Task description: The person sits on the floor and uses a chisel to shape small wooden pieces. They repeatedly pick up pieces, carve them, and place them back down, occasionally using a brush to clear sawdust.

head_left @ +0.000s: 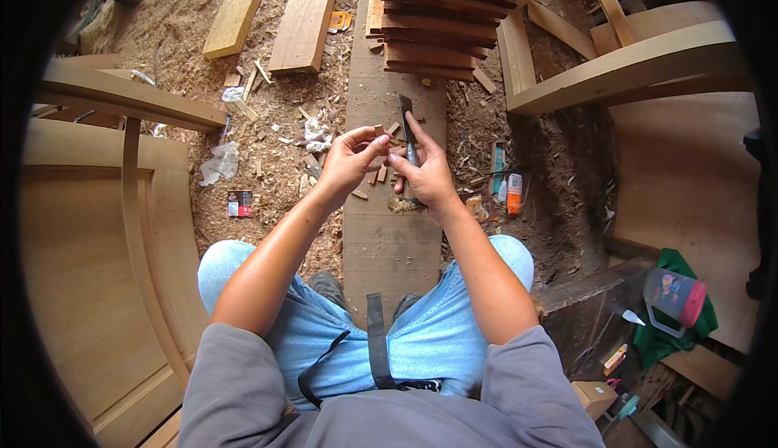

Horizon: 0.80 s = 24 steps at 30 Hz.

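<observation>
My left hand (350,163) is closed in a pinch, its thumb and forefinger on a small wood piece (379,130). Close beside it, my right hand (427,176) grips a chisel (405,106), a tool with a dark flat blade pointing away from me and a grey neck. Part of the chisel is hidden by my fingers. Both hands are over a long wooden plank (389,241) that runs away between my knees. Several little wood offcuts (377,176) lie on the plank below my hands.
A stack of reddish-brown boards (442,23) stands at the plank's far end. Wood shavings (275,140) cover the ground. Two loose boards (308,19) lie far left. A panelled door (81,253) is at left, a wooden frame (632,67) at right. An orange-and-white bottle (515,194) stands right of the plank.
</observation>
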{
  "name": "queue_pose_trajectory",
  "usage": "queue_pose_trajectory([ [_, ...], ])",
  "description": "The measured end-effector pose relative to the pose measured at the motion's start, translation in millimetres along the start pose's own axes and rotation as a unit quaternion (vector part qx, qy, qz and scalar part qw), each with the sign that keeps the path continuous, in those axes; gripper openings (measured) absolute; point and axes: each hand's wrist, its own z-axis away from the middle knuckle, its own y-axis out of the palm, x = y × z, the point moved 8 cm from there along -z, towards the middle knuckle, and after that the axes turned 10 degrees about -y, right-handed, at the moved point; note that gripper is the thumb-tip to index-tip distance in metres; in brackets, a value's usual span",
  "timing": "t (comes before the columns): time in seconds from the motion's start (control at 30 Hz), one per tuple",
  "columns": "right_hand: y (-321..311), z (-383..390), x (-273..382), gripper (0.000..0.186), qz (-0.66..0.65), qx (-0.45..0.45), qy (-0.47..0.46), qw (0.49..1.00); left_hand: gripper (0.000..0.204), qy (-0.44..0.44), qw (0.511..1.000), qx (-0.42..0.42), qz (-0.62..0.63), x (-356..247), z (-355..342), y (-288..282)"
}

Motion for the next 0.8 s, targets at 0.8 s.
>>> queue_pose_trajectory([
  [0.8,7.0,18.7,23.7,0.058,-0.040,-0.063,0.085,0.994,0.022,0.095,0.968,-0.104,-0.206,-25.3,7.9,-4.1],
])
